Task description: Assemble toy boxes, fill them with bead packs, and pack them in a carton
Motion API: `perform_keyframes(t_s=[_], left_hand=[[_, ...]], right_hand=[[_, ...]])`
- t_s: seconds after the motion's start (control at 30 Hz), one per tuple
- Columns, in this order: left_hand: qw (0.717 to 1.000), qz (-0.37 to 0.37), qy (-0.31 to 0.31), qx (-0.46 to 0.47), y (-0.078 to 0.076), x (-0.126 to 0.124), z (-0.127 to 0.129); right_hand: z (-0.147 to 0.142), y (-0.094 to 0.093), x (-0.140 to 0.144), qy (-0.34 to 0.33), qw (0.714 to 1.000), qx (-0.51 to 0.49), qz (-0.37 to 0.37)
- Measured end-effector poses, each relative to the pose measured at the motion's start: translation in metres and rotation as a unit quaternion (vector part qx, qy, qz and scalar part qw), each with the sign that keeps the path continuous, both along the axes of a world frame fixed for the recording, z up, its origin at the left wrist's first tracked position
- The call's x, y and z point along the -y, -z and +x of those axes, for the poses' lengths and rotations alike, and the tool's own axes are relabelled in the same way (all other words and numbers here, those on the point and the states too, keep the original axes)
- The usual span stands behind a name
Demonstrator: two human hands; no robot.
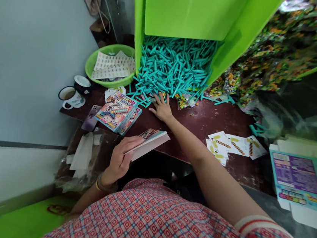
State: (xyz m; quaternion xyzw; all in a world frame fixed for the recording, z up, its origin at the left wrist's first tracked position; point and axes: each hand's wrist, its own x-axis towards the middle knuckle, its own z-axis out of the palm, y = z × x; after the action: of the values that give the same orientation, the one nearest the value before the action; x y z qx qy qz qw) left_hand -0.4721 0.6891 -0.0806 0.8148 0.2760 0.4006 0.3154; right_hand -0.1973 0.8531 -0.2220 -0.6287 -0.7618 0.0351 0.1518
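Note:
My left hand point(121, 158) grips a thin printed cardboard box point(150, 144) near my body, with its white side and open-looking end flap facing me. Reaching forward, my right hand point(162, 108) has its fingers spread over the front edge of the heap of teal plastic sticks point(176, 65). Beneath those fingertips shows part of a small clear bag with coloured pieces; whether they grasp it is hidden. Just right of the hand lies another small bag of green and orange pieces point(182, 101). The teal sticks spill from a large green bin point(187, 13).
Printed boxes point(116, 111) are stacked at left, beside a phone point(91, 118), an enamel mug point(71, 97) and a green basket point(90, 65) of sticker sheets. Instruction sheets point(237, 144) and a flattened box point(297, 177) lie right. Many bagged pieces point(286, 49) pile up behind.

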Motion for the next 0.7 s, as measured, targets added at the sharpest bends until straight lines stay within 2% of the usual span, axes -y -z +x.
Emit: perform_keyframes(t_s=[0.07, 0.17, 0.27, 0.37, 0.47, 0.57, 0.63, 0.7], left_hand=[[1.0, -0.009, -0.027, 0.006, -0.001, -0.002, -0.008], [0.999, -0.009, -0.049, 0.014, 0.0, -0.008, -0.014], [0.999, -0.008, -0.052, 0.009, 0.002, -0.014, -0.005], [0.999, -0.002, -0.036, 0.003, 0.007, -0.018, 0.014], [1.0, 0.0, 0.0, -0.004, 0.01, -0.019, 0.03], [1.0, -0.011, 0.012, -0.01, 0.011, -0.019, 0.035], [1.0, -0.016, 0.003, -0.012, 0.01, -0.018, 0.035], [1.0, -0.017, 0.002, -0.009, 0.01, -0.018, 0.036]], right_hand=[[0.016, 0.007, 0.041, -0.029, 0.999, 0.022, 0.018], [0.039, 0.018, 0.123, -0.054, 0.998, 0.037, 0.022], [0.045, 0.023, 0.2, -0.027, 0.999, 0.025, 0.003], [0.034, 0.026, 0.255, 0.03, 0.999, 0.021, 0.0], [0.026, 0.031, 0.29, 0.064, 0.997, 0.014, 0.028], [0.03, 0.026, 0.309, 0.051, 0.993, -0.063, 0.087], [0.033, 0.007, 0.308, 0.041, 0.98, -0.135, 0.141], [0.03, -0.025, 0.294, 0.035, 0.961, -0.188, 0.2]])
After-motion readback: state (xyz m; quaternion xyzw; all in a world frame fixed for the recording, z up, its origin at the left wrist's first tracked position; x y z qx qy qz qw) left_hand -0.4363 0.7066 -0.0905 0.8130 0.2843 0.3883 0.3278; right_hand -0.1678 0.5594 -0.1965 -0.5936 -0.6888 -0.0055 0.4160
